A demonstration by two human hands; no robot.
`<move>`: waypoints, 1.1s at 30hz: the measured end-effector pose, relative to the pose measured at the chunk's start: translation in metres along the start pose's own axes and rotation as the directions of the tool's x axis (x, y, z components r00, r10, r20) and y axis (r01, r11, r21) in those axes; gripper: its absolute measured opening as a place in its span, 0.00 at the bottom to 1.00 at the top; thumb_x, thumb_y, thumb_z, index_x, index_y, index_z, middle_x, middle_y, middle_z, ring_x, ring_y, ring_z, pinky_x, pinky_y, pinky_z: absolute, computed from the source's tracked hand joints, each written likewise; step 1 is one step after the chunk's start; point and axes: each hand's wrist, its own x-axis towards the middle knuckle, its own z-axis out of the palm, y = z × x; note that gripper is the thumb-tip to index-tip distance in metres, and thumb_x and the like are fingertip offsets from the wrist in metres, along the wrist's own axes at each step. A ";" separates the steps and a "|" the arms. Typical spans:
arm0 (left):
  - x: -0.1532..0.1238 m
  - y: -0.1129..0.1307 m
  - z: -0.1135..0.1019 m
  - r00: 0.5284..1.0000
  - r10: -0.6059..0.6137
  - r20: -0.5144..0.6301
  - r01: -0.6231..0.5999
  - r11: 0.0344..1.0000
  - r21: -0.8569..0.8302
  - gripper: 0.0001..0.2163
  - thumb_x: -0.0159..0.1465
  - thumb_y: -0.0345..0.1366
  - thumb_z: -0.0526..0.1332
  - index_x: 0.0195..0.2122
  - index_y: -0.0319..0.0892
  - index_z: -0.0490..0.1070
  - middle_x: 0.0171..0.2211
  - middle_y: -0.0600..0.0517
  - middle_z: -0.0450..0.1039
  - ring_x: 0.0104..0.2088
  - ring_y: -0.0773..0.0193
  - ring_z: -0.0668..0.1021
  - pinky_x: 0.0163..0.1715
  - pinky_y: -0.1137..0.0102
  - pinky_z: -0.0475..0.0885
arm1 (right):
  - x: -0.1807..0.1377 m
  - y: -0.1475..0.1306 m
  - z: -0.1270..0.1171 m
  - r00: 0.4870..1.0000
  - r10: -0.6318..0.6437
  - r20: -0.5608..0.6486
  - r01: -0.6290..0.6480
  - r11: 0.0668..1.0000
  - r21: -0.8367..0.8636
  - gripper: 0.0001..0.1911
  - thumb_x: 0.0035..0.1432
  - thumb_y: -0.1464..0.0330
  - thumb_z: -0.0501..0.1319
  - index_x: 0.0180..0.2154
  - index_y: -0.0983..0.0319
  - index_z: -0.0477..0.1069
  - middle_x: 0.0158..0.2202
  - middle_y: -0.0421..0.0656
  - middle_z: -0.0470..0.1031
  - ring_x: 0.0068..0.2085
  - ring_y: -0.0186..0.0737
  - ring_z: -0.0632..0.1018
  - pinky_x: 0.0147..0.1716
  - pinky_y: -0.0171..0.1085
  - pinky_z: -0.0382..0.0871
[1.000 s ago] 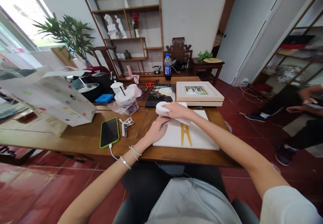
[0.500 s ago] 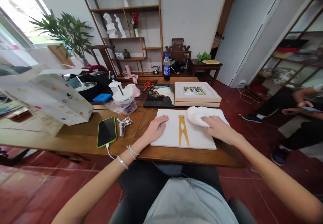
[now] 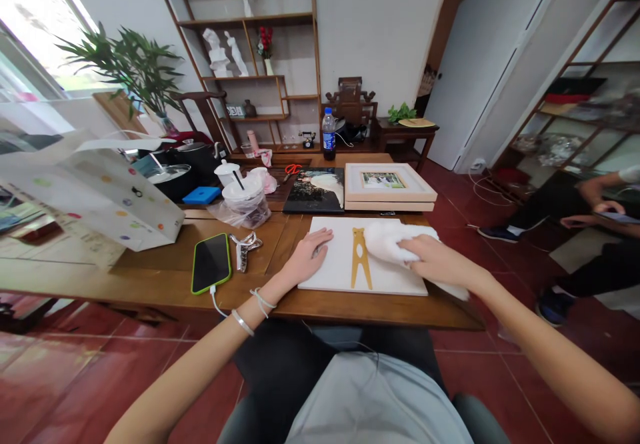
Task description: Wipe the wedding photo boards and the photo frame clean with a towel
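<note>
A white board [image 3: 330, 272] lies on the wooden table with a gold-coloured, bear-headed, two-legged stand [image 3: 359, 257] on it. Flat on the board's left side rests my left hand [image 3: 309, 255], its fingers stretched out and holding nothing. My right hand [image 3: 429, 255] grips a white cloth [image 3: 389, 239] and presses it on the right part of the board, close beside the gold piece. The cloth hides the board's right edge, and part of it trails past my hand.
Behind the board are a dark picture panel [image 3: 315, 189] and stacked frames [image 3: 390, 187]. To the left lie a charging phone [image 3: 212, 263], a silver object [image 3: 245, 251], a bagged cup [image 3: 245, 201] and a paper bag [image 3: 115, 197]. A seated person [image 3: 595, 211] is at right.
My right hand has moved the cloth slightly left and toward me, nearer the gold piece, which has shifted a little left. My left hand stays in place.
</note>
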 end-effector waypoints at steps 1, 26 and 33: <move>0.000 0.000 0.000 1.000 0.001 -0.003 -0.001 1.000 -0.003 0.16 0.61 0.30 0.51 0.49 0.40 0.69 0.53 0.46 0.68 0.57 0.58 0.66 0.59 0.54 0.55 | 0.013 0.008 0.003 0.999 0.012 -0.031 -0.012 1.000 0.000 0.22 0.47 0.75 0.51 0.46 0.66 0.68 0.43 0.51 0.73 0.44 0.49 0.71 0.40 0.39 0.61; 0.000 -0.002 0.001 1.000 0.022 -0.005 -0.022 1.000 -0.008 0.16 0.61 0.30 0.52 0.49 0.41 0.68 0.53 0.46 0.68 0.58 0.57 0.65 0.59 0.53 0.54 | -0.056 -0.054 -0.005 0.987 -0.045 0.151 0.024 0.991 0.135 0.20 0.41 0.79 0.51 0.35 0.57 0.72 0.41 0.46 0.74 0.45 0.46 0.73 0.43 0.39 0.64; -0.001 -0.001 0.001 1.000 0.018 -0.011 -0.018 1.000 -0.011 0.16 0.61 0.30 0.52 0.49 0.41 0.68 0.53 0.46 0.68 0.58 0.57 0.65 0.59 0.53 0.54 | 0.009 -0.010 0.009 0.994 0.089 -0.069 -0.076 0.984 0.162 0.19 0.49 0.73 0.50 0.43 0.62 0.69 0.44 0.48 0.72 0.45 0.49 0.71 0.42 0.41 0.62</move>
